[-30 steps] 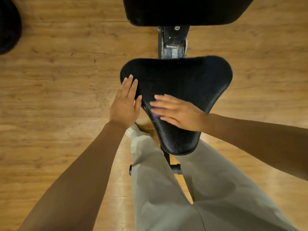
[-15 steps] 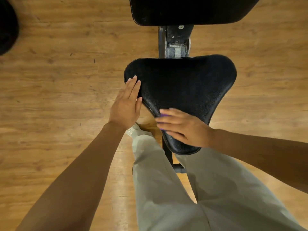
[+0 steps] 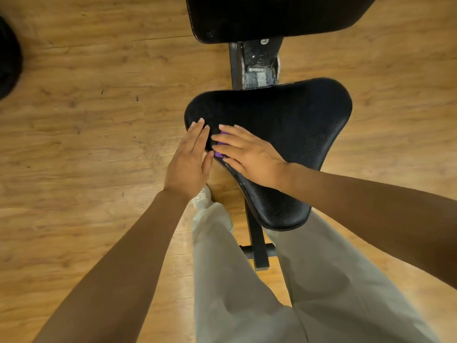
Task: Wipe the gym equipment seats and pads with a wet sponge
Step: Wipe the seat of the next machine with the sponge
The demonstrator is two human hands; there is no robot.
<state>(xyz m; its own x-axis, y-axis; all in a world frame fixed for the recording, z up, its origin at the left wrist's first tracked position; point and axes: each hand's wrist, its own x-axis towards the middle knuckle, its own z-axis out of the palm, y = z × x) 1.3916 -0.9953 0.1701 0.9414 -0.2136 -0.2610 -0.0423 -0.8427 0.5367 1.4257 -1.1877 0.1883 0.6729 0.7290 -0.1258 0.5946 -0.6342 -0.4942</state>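
Observation:
A black, roughly triangular padded seat (image 3: 291, 125) of a gym bench fills the middle of the view, its narrow end toward me. My right hand (image 3: 249, 157) lies flat with straight fingers on a purple sponge (image 3: 220, 149), pressing it onto the seat's left edge. Only small bits of the sponge show between the fingers. My left hand (image 3: 190, 162) rests with straight fingers against the seat's left rim, right beside the sponge. A second black pad (image 3: 279, 16) lies beyond the seat at the top.
A black metal frame (image 3: 257, 65) joins the two pads, and its post and foot bar (image 3: 258, 251) run down between my legs in grey trousers. Wooden floor (image 3: 86, 132) surrounds the bench. A dark round object (image 3: 7, 55) sits at the far left edge.
My right hand has slid the sponge from the seat's narrow near end up along its left edge toward the left corner. My left hand stays at the rim.

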